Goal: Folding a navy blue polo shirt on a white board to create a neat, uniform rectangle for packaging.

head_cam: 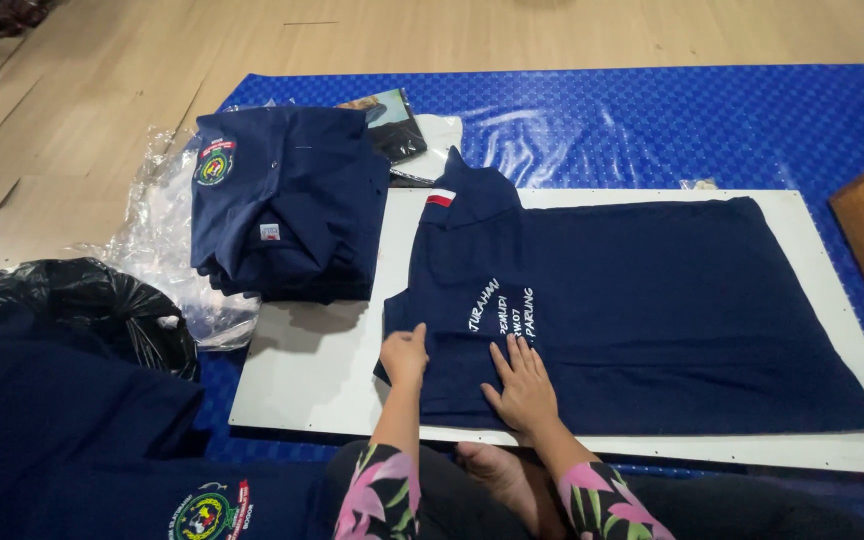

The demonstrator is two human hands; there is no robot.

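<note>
Navy blue fabric fills the middle of the view: a shirt (642,310) lies spread, back upward, on a white board (302,380), which gives it a smooth, firm surface above the blue embossed mat (652,120) on the wooden floor (72,90). Your left hand (405,355) curls over the shirt's near left edge, fingers closed on the cloth as if gripping a fold there. Your right hand (524,385) lies flat just beside it, fingers spread and pressed down on the fabric below the white lettering, likely holding the cloth still and smooth. One sleeve is turned in, with a red and white patch showing. To the left, a stack of folded navy shirts (282,200) rests on clear plastic wrapping (157,240), kept apart from the board. A black plastic bag (92,300) and more navy shirts (82,450) lie nearest you at the lower left.
</note>
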